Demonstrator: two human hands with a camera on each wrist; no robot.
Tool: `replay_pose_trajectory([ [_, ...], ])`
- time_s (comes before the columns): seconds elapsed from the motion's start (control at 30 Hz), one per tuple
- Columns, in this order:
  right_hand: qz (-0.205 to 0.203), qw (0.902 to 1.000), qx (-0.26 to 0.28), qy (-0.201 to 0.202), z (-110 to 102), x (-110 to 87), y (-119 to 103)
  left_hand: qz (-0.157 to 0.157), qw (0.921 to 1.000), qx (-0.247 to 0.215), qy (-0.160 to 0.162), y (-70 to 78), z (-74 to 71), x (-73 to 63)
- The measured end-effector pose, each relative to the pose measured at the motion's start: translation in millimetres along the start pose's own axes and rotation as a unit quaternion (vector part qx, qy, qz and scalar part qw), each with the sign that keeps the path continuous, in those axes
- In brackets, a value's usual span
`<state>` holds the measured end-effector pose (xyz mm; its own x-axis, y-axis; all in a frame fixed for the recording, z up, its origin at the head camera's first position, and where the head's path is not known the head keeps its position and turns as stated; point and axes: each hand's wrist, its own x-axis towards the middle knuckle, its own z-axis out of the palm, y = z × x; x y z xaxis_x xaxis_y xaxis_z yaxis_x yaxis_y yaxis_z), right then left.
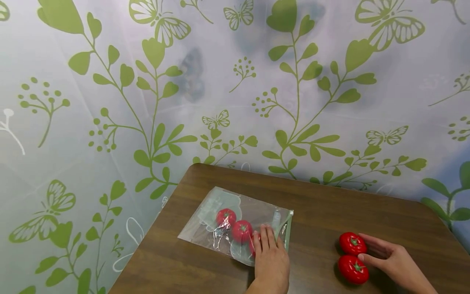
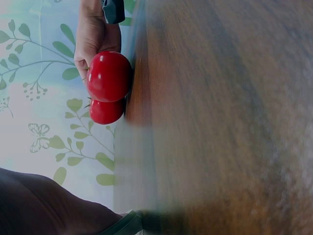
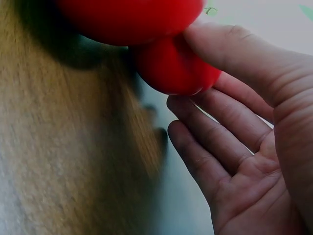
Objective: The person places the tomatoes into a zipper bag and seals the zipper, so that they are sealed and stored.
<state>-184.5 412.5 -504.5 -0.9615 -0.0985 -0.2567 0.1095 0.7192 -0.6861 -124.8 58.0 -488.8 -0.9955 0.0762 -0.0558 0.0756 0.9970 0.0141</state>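
- The right hand (image 1: pixel 394 257), at the lower right of the head frame, pinches the upper loose tomato (image 1: pixel 352 243) between its thumb and fingers.
- The lower loose tomato (image 1: pixel 353 270) touches the upper one, just below it in that frame; both are glossy red with green tops.
- The left hand (image 1: pixel 271 261), at the bottom centre, grasps nothing: its fingers lie extended over the right part of a clear bag (image 1: pixel 194 228).
- The bag lies flat, left of bottom centre, with pale green print and a green strip (image 1: pixel 288 232) along its right edge; a small white slider (image 1: pixel 291 212) sits at that edge's top.
- Inside the bag, three red tomatoes (image 1: pixel 242 231) run in a slanting row from upper left to lower right, the last partly hidden by the left hand.
- The brown wooden table (image 1: pixel 315 212) fills the lower part; a cloth (image 1: pixel 227 94) with green leaves and butterflies hangs behind, across the top.
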Motion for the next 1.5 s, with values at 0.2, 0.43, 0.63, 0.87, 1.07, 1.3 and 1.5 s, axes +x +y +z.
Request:
replay_pose_trajectory([
  [0.2, 0.005, 0.9999, 0.012, 0.002, 2, -1.0, 0, 0.002, 0.9999, 0.005, 0.012, -1.3, 0.0, -3.8],
  [0.43, 0.006, 0.9997, 0.012, 0.018, 4, -5.3, 1, 0.004, 0.9999, 0.003, 0.009, -3.7, -0.8, -6.4],
  [0.63, 0.025, 0.9987, 0.004, 0.044, 3, -12.5, 5, 0.007, 1.0, 0.004, 0.0, -5.4, -2.1, -7.1],
  [0.87, 0.043, 0.9968, 0.005, 0.067, -2, -24.8, 4, 0.011, 0.9999, -0.002, -0.009, -6.3, -2.5, -7.3],
  [1.07, 0.051, 0.9948, 0.001, 0.088, -7, -35.6, 3, 0.011, 0.9999, -0.007, -0.01, -6.5, -1.8, -7.8],
  [1.3, 0.041, 0.9918, -0.008, 0.121, -9, -47.2, -2, 0.012, 0.9999, -0.002, 0.005, -6.8, 0.5, -8.6],
  [1.5, 0.014, 0.99, -0.027, 0.138, -9, -58.5, -10, 0.011, 0.9998, -0.002, 0.016, -7.1, 1.9, -9.5],
])
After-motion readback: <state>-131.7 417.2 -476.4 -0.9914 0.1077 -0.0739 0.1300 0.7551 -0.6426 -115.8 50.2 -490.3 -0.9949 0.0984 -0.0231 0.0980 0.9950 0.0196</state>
